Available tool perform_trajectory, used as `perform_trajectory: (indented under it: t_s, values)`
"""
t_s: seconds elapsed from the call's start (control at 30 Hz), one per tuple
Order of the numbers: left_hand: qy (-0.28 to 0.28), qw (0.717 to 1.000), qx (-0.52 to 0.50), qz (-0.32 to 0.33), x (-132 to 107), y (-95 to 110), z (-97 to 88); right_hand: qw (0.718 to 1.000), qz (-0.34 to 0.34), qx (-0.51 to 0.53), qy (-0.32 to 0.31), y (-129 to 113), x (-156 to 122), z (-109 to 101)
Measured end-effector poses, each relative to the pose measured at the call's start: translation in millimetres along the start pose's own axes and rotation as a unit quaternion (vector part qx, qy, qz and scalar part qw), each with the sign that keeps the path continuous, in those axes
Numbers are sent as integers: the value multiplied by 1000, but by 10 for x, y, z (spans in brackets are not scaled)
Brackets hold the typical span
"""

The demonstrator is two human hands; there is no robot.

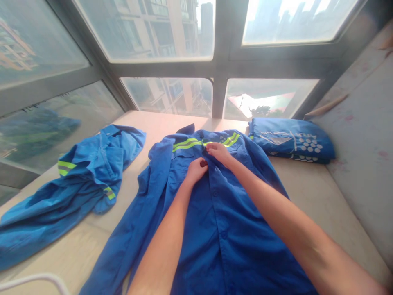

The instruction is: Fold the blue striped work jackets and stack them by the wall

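We see a window point(221, 53) rising beyond the jacket and a pale table point(294, 180) spreading beneath it. The blue jacket point(204, 217) lies front up on this table, its collar end toward the glass. To the left of the jacket we find a crumpled garment point(106, 164); just beside its upper right shoulder sits a folded bundle point(288, 137) with white print. Over the jacket's upper front, we note the left hand point(196, 170), fingers curled narrow on the front edge, and the right hand point(218, 152), fingertips pinched on the same edge near the chest stripe point(187, 144). Whether a button lies between the fingers we cannot tell. Below the hands, two buttons point(215, 193) show along the jacket's front. We judge the chief risk to be misalignment: were the two edges pulled unevenly, the stripe halves would sit out of level. A loose pinch could let the cloth slip, and a hard tug could drag the jacket askew and rumple its front.
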State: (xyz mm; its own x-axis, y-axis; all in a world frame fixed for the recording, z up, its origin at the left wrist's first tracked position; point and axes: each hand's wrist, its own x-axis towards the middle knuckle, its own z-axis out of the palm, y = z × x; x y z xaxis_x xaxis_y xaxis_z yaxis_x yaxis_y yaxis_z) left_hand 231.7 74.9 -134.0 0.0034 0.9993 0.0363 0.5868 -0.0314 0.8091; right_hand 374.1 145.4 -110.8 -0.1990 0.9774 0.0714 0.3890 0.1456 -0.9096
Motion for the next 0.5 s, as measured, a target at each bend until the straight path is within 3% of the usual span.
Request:
perform_trajectory:
  t_s: [0.13, 0.33, 0.5]
  values:
    - [7, 997, -71, -9, -20, -55, -2, 991, -36, -108, 66, -21, -213, -127]
    - [11, 988, -152, -36, -68, -45, -12, 980, -93, -177, -1, 6, -620, -156]
    - [7, 978, -201, -62, -120, -10, -14, 981, -87, -170, -25, 65, -650, -93]
